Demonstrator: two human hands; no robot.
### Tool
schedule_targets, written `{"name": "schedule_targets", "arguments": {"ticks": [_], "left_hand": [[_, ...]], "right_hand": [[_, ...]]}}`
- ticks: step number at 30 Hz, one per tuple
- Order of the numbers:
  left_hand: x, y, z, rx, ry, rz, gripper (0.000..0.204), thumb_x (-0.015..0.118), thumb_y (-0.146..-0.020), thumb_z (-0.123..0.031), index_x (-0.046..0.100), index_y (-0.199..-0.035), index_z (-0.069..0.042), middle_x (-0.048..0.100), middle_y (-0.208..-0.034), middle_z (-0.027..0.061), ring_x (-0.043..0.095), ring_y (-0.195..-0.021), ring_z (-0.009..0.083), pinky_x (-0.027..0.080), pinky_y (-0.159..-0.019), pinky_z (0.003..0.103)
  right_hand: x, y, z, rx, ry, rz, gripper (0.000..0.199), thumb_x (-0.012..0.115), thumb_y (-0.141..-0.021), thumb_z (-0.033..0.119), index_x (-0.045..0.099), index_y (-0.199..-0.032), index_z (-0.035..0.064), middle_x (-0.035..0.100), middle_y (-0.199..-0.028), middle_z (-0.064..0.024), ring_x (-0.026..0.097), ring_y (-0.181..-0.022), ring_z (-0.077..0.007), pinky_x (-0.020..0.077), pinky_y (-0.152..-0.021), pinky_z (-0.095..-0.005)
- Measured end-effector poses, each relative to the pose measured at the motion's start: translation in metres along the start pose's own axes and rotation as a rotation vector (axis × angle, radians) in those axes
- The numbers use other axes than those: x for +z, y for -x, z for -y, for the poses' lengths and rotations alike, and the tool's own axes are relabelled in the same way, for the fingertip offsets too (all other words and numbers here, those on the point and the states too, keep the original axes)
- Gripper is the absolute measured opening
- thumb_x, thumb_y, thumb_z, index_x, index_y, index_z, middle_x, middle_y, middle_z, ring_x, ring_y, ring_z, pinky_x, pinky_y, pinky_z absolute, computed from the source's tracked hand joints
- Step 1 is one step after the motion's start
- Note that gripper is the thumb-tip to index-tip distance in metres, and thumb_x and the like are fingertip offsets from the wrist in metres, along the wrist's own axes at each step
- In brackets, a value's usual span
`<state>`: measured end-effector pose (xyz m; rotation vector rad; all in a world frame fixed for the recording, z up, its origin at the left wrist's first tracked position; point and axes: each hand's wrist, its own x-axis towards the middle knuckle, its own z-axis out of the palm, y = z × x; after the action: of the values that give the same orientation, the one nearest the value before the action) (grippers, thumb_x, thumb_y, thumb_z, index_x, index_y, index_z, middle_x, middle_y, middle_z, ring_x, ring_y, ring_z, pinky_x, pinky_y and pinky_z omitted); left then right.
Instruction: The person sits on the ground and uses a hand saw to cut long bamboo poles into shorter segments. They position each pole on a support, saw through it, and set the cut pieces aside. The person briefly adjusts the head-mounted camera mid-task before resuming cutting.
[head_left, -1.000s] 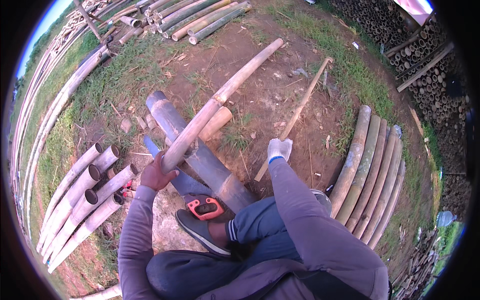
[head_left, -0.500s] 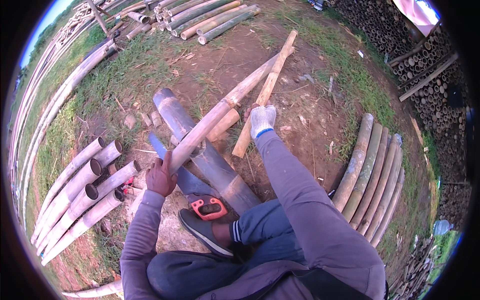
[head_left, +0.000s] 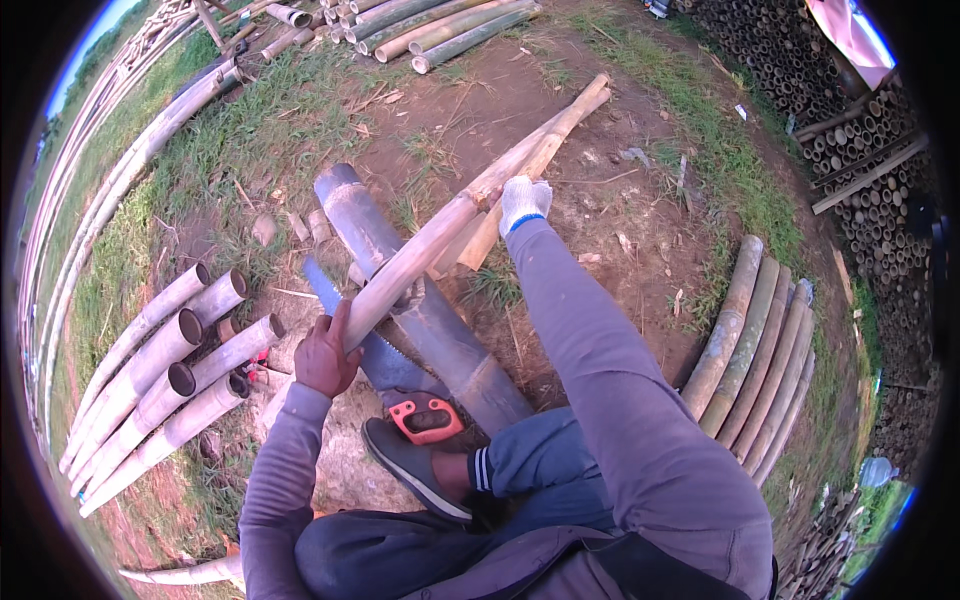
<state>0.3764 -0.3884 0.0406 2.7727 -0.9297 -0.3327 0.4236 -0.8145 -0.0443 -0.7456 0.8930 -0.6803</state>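
My left hand (head_left: pixel 328 352), bare, is closed around the near end of a pale bamboo pole (head_left: pixel 425 250) that slants away to the upper right. That pole crosses over a thick grey bamboo log (head_left: pixel 440 325) on the ground. In a white knitted glove with a blue cuff, my right hand (head_left: pixel 525 202) grips a flat split bamboo strip (head_left: pixel 482 243). The strip lies close along the pole's far side, and their far ends overlap. Under my left hand, a handsaw (head_left: pixel 425 417) with an orange-red handle rests against the log, its blade partly hidden.
Several cut bamboo lengths (head_left: pixel 180 400) lie at the left, and more bamboo poles (head_left: pixel 735 350) at the right. Behind are further poles (head_left: pixel 450 30) and a large stack of bamboo ends (head_left: pixel 860 190). My shoe (head_left: pixel 405 470) is beside the saw.
My right hand has brought the strip leftward against the pole, narrowing the gap between them. My left hand keeps its hold on the near end. The view has shifted slightly.
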Motion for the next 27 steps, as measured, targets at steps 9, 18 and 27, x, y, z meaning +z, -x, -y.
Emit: {"name": "schedule_targets", "arguments": {"ticks": [9,18,27], "left_hand": [[-0.006,0.007,0.007,-0.013,0.049,-0.019,0.088,0.085,-0.080,-0.019,0.046,-0.158,-0.014,0.066,-0.121,0.0213,0.071,-0.101,0.0441,0.059,-0.088,0.052],[-0.006,0.009,0.007,-0.009,0.037,-0.015,0.089,0.085,-0.080,-0.018,0.045,-0.160,-0.015,0.065,-0.120,0.0198,0.071,-0.102,0.0439,0.059,-0.087,0.052],[-0.007,0.010,0.005,-0.010,0.046,-0.024,0.088,0.084,-0.080,-0.018,0.045,-0.160,-0.015,0.065,-0.120,0.0199,0.071,-0.101,0.0437,0.059,-0.085,0.052]], "right_hand": [[0.028,0.028,-0.006,0.057,-0.020,-0.021,0.023,0.055,-0.099,0.007,0.049,-0.121,0.0070,0.064,-0.083,-0.0131,0.064,-0.061,-0.0260,0.0556,-0.057,-0.0418],[0.039,0.017,-0.020,0.153,-0.200,-0.064,0.024,0.052,-0.100,0.006,0.046,-0.123,0.0078,0.063,-0.081,-0.0149,0.063,-0.060,-0.0267,0.0544,-0.057,-0.0428],[0.045,0.017,-0.022,0.138,-0.109,-0.066,0.026,0.053,-0.102,0.013,0.045,-0.126,0.0079,0.064,-0.086,-0.0145,0.065,-0.069,-0.0295,0.0551,-0.065,-0.0473]]}}
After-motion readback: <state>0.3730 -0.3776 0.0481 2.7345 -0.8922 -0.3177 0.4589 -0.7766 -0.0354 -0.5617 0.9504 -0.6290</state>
